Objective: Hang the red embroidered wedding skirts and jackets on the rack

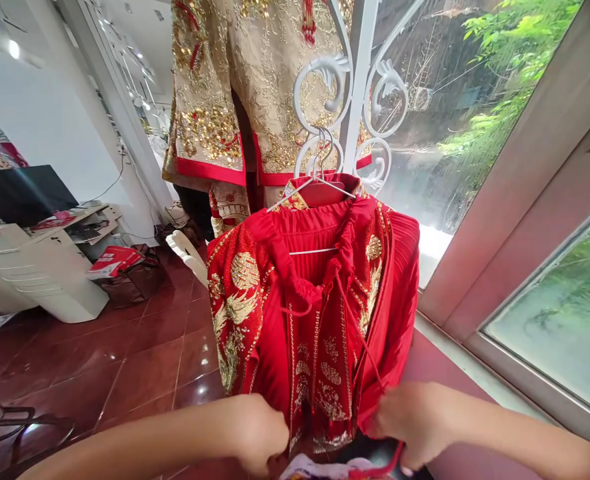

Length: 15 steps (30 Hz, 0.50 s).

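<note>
A red garment (375, 353) with pleats, a gathered neckline and thin cords hangs in front of me, together with a red jacket (239, 293) embroidered in gold. Both are on wire hangers (319, 160) hooked to a white scrolled metal rack. My left hand (262, 430) is closed at the lower left of the red cloth; its fingertips are hidden, so what it holds does not show. At the lower right, my right hand (412, 423) is closed on the red garment's edge, beside a red strap (397, 457). Something pale and patterned (319, 467) lies below, between my hands.
A beige and gold beaded garment (269, 87) with red trim hangs behind. White scrollwork (325, 87) stands by the window (425, 120) on the right. To the left are a white desk (39, 267) with a monitor (25, 193), a red box (115, 261) and a bag (132, 283).
</note>
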Each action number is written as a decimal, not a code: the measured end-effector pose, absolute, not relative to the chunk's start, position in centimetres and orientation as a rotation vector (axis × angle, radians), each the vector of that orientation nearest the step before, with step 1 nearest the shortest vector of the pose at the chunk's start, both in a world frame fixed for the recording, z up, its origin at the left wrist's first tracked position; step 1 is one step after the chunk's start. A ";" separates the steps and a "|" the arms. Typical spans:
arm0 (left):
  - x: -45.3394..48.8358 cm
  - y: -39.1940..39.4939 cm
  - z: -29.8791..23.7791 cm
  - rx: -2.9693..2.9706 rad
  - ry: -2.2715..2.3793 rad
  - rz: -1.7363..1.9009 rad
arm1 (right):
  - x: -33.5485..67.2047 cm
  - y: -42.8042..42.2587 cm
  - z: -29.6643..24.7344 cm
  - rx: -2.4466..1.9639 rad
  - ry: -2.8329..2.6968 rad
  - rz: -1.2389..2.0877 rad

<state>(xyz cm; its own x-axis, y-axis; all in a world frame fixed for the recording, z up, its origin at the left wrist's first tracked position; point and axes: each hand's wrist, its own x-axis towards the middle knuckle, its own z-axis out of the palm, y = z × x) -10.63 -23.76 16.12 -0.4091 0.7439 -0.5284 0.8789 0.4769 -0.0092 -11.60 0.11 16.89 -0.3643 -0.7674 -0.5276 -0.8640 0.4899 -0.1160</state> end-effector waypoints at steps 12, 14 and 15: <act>-19.2 -19.9 21.9 1.006 3.527 -0.171 | -20.2 -6.4 16.8 -0.592 3.234 -1.207; -18.9 -21.1 22.0 1.104 3.417 -0.148 | -20.1 -6.8 16.6 -0.630 3.216 -1.285; -18.7 -21.7 22.3 1.153 3.352 -0.118 | -19.9 -7.0 16.6 -0.654 3.202 -1.294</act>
